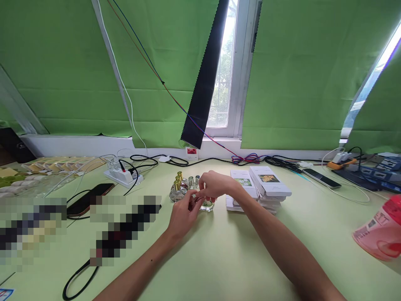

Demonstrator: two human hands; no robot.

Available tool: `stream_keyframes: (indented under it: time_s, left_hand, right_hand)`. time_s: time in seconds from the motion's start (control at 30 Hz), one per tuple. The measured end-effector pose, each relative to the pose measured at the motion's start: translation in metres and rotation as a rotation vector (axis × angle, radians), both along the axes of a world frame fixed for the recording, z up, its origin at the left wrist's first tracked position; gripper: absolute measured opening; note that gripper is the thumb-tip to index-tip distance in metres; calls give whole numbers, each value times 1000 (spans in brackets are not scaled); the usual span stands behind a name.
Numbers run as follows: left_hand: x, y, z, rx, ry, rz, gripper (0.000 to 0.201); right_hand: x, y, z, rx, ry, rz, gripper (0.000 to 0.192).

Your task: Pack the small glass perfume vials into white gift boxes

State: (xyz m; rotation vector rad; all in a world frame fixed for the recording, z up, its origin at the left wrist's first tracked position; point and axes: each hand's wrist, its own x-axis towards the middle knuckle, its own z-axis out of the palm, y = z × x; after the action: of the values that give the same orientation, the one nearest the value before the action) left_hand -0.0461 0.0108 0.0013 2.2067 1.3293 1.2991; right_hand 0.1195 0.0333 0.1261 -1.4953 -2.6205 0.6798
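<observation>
Hands meet over a small glass bottle (207,205) standing near the middle of the pale green tabletop (219,259), toward its far edge. The left hand (182,215) comes in from the near left, its fingers (191,200) curled toward the bottle's left side and touching it or just short of it; which one cannot be told. The right hand (213,186) arches over the bottle from the right, with fingertips bent down and pinched at the bottle's top. What it grips there is hidden by the fingers themselves.

Just left of the bottle and behind it stands a tight cluster of more bottles (181,188), some with gold caps, some with silver. To the right of the hands lies a stack of white boxes (266,184) with flower pictures on the lids, fanned out and leaning on one another.

Toward the far left corner sit a white power strip (123,175) with black cables (147,161) plugged in, and a dark phone (89,198) nearer the left edge. Trays of pale and green pieces (37,171) run along the left edge. A coiled red and blue wire (247,159) lies at the far edge below the window (224,75). A second phone (321,178) lies toward the far right, and a pink container (380,234) rests tilted at the right edge. Green cloth (62,62) covers the wall behind.
</observation>
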Motion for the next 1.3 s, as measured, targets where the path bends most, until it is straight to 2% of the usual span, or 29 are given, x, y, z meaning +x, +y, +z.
stream_keyframes:
  time_s: [0.17, 0.3, 0.4, 0.73, 1.3]
  left_hand:
    - [1, -1, 2, -30, -34, 0, 27]
    - [3, -2, 4, -75, -27, 2, 37]
    - [3, -1, 5, -122, 33, -2, 43]
    - [0, 2, 5, -246, 279, 6, 50]
    - [-3, 8, 3, -247, 367, 46, 32]
  right_hand:
    - [-4, -1, 2, 162, -35, -6, 14]
    - [1, 0, 7, 309, 10, -53, 14]
    - [6, 2, 9, 361, 35, -101, 13]
    - [8, 6, 5, 318, -71, -97, 15]
    - [-1, 3, -2, 274, -204, -30, 23]
